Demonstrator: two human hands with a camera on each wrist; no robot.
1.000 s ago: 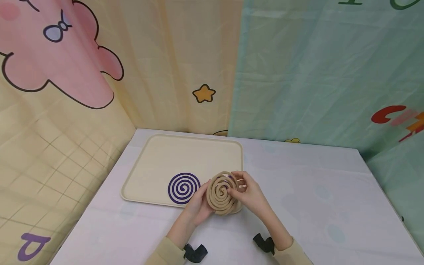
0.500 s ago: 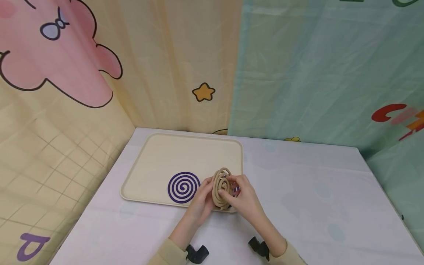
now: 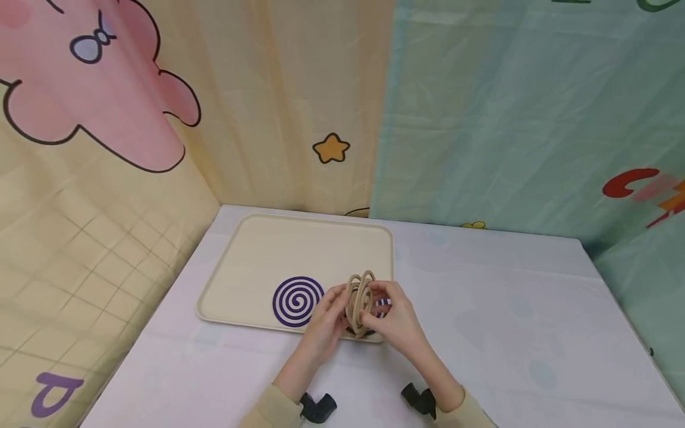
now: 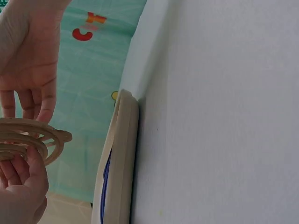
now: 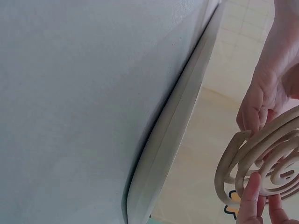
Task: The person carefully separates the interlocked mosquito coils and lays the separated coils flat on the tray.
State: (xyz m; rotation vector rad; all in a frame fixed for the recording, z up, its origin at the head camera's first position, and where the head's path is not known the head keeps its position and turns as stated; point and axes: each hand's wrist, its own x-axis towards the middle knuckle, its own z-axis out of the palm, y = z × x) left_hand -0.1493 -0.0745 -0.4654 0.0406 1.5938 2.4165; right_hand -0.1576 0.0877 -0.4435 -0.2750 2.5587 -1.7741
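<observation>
A pair of tan mosquito coils [image 3: 358,304], which look nested together, is held up over the tray's front right edge, turned nearly edge-on in the head view. My left hand [image 3: 323,326] grips their left side. From the right, my right hand [image 3: 397,316] pinches them between thumb and fingers. The wrist views show the spiral loops spread apart in places, with fingers of both hands on them. A flat purple spiral [image 3: 298,302] lies on the tray left of my hands. Part of a second purple spiral [image 3: 383,302] shows behind my right fingers; the rest is hidden.
The cream tray [image 3: 316,235] sits on the white-covered table [image 3: 481,309], toward its left. Curtains with cartoon prints [image 3: 289,107] stand behind and at both sides. Black wrist mounts [image 3: 319,409] hang by the sleeves.
The coils have turned from facing up to nearly edge-on, and their loops stand further apart. Both hands have drawn closer together around them, the right hand moving slightly left.
</observation>
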